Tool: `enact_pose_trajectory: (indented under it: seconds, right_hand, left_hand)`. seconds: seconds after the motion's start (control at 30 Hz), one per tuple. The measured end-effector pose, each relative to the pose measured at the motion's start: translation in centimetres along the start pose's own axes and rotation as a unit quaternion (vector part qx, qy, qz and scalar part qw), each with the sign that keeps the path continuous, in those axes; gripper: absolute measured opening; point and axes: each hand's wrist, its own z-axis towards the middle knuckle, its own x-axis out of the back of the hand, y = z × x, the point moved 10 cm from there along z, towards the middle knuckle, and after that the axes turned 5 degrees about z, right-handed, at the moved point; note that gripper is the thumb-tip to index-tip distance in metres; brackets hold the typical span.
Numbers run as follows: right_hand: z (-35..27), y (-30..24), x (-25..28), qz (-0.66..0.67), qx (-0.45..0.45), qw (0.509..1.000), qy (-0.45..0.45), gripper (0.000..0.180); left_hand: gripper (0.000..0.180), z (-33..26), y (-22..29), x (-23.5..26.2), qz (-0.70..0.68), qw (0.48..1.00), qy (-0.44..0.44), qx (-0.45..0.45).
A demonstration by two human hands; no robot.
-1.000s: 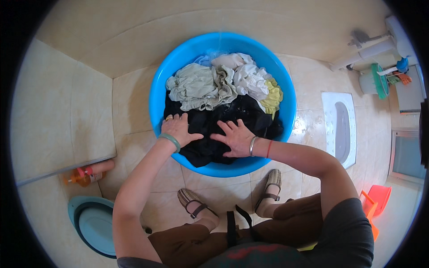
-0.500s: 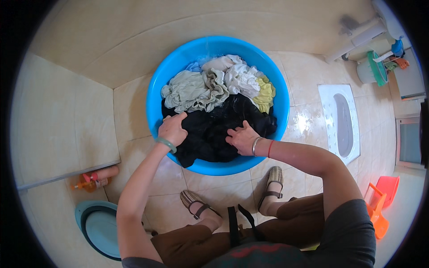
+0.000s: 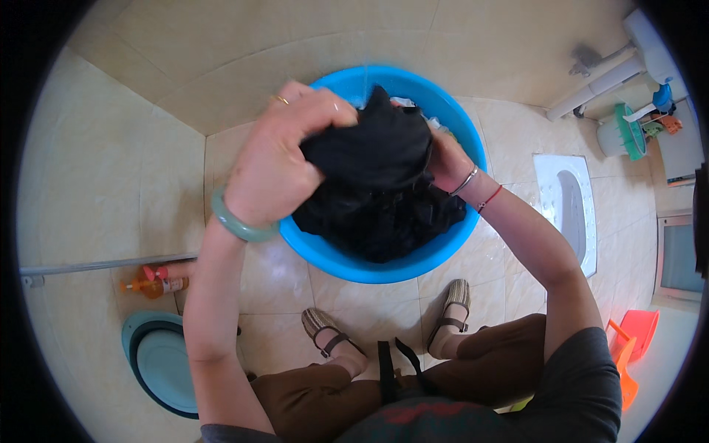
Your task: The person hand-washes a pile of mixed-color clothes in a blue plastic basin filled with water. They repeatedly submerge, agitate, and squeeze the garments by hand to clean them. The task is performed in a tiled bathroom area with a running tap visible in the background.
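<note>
A black garment [image 3: 377, 151] is lifted above the large blue basin [image 3: 347, 269], its lower folds hanging toward the black clothes [image 3: 377, 229] inside. My left hand [image 3: 277, 155], a jade-green bangle at its wrist, is closed on the garment's left side. On the other side my right hand [image 3: 447, 159] has its fingers curled behind the cloth, partly hidden by it; a silver bangle and a red string circle that wrist. Beyond the raised garment only a bit of white cloth [image 3: 433, 124] shows. A thin stream of water falls at the basin's far rim.
A squat toilet [image 3: 569, 207] is set in the wet tiled floor to the right. Past it stands a pail with a green rim [image 3: 631, 133]. Bottles [image 3: 159, 284] and a grey-blue basin [image 3: 162, 369] are at the left. An orange-red plastic item [image 3: 635, 332] lies at the lower right.
Both hands have risen from the black clothes in the basin, lifting a black garment up toward me. The raised cloth now covers most of the pale and yellow clothes.
</note>
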Motion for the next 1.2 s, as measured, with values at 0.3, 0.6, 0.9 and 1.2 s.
enact_pose_trajectory:
  seconds: [0.3, 0.6, 0.9, 1.2]
  right_hand:
    - [-1.1, 2.7, 9.1, -0.421, -0.088, 0.900, 0.067, 0.046]
    - [-1.7, 11.9, 1.2, -0.825, 0.138, 0.533, -0.127, 0.080]
    - [5.0, 13.3, 4.8, -0.825, 0.109, 0.545, -0.100, 0.056]
    - [10.4, 11.7, 10.3, -0.764, -0.020, 0.645, -0.009, 0.044]
  left_hand:
    - [0.051, -10.2, -16.1, -7.3, 0.216, 0.919, -0.237, 0.231]
    - [0.063, -16.4, -16.7, -19.6, 0.322, 0.870, -0.235, 0.289]
    - [0.030, -12.5, -22.5, -22.8, 0.343, 0.884, -0.246, 0.201]
    - [0.035, -8.7, -27.1, -22.0, 0.238, 0.860, -0.325, 0.312]
